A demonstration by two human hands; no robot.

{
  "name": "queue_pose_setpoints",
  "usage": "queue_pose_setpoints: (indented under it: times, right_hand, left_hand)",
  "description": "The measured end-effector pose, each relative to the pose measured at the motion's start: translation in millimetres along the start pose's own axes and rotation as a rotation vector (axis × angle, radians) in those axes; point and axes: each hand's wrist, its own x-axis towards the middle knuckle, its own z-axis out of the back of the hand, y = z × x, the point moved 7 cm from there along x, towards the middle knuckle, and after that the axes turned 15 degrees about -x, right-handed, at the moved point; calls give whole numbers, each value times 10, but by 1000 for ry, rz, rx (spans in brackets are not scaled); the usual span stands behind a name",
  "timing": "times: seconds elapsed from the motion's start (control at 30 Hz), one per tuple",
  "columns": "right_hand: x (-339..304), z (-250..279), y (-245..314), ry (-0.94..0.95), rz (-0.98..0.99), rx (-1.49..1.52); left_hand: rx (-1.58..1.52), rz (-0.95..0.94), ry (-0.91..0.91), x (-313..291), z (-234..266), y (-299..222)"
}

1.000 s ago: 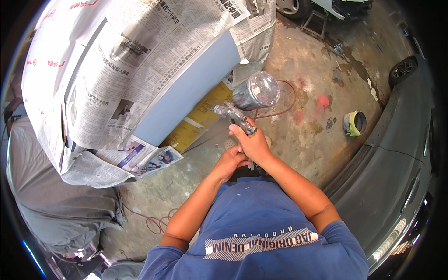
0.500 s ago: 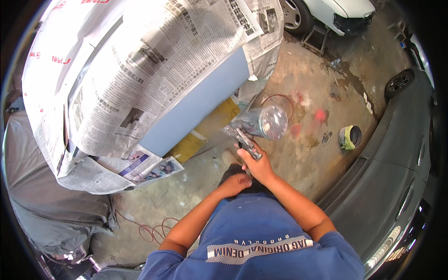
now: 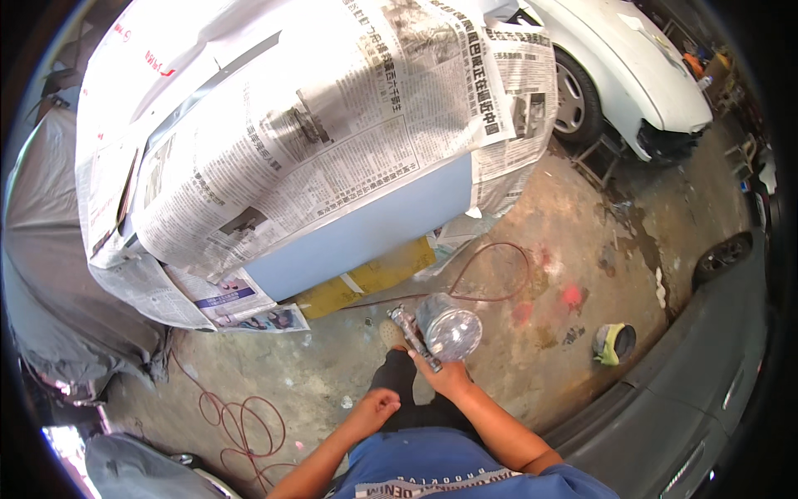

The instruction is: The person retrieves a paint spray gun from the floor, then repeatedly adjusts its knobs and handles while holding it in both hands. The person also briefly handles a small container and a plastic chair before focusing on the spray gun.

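In my right hand [image 3: 447, 378] is a metal spray gun [image 3: 413, 337] with a large clear plastic cup [image 3: 452, 330] on it. My fingers wrap its handle, and the gun is held in front of my legs, apart from the car. My left hand [image 3: 376, 411] hangs lower and to the left, its fingers curled with nothing showing in them. Beyond the gun, a light blue body panel [image 3: 366, 224] shows between masking newspaper [image 3: 332, 116] above and yellow masking paper [image 3: 391, 270] below.
A red hose [image 3: 528, 274] loops across the concrete floor, with more coils [image 3: 241, 416] at the lower left. On the right are a dark grey car [image 3: 665, 391] and a yellow-green rimmed bucket [image 3: 611, 344]. A white car [image 3: 615, 62] stands at the back; a grey cover [image 3: 75, 249] drapes at left.
My right hand has drawn the spray gun down and away from the blue panel. The left hand has moved left, apart from the right. The view has shifted, showing more of the white car.
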Motion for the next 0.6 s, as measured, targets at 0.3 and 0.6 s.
queue_pose_setpoints:
  times: [0.3, 0.6]
  right_hand:
    - [-231, -926, -385, 299, 186, 96]
    - [-151, -1459, -608, 678, 355, -62]
  left_hand:
    - [407, -687, -482, 477, 139, -1321]
    - [-192, -901, -674, 924, 564, 7]
